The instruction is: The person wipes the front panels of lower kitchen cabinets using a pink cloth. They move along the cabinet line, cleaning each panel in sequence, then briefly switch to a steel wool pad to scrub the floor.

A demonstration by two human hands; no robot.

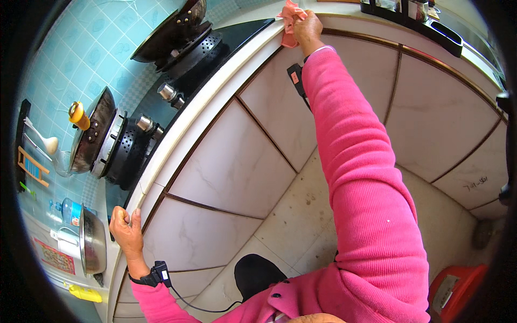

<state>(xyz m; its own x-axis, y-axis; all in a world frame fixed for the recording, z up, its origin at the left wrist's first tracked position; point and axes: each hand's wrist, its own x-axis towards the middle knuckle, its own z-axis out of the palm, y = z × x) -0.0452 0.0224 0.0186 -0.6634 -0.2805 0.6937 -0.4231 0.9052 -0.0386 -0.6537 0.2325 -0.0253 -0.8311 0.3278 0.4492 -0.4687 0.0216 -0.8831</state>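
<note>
My right hand (309, 31) is shut on a crumpled pink cloth (289, 25) at the far corner of the countertop. Part of the cloth hangs over the front edge. My left hand (127, 229) rests at the white counter edge (177, 139), by the near corner of the black gas cooktop (242, 38). Its fingers are curled, the thumb stands apart, and I see nothing in it. Two metal control knobs (145, 122) (166, 92) stand on the cooktop between my hands.
Dark woks (91, 137) (165, 34) sit over the burners. A steel basin (93, 242), a plastic bottle (69, 210) and a yellow bottle (85, 293) stand beyond my left hand. A black rack (404, 20) sits on the right counter. A red bucket (464, 294) is at lower right.
</note>
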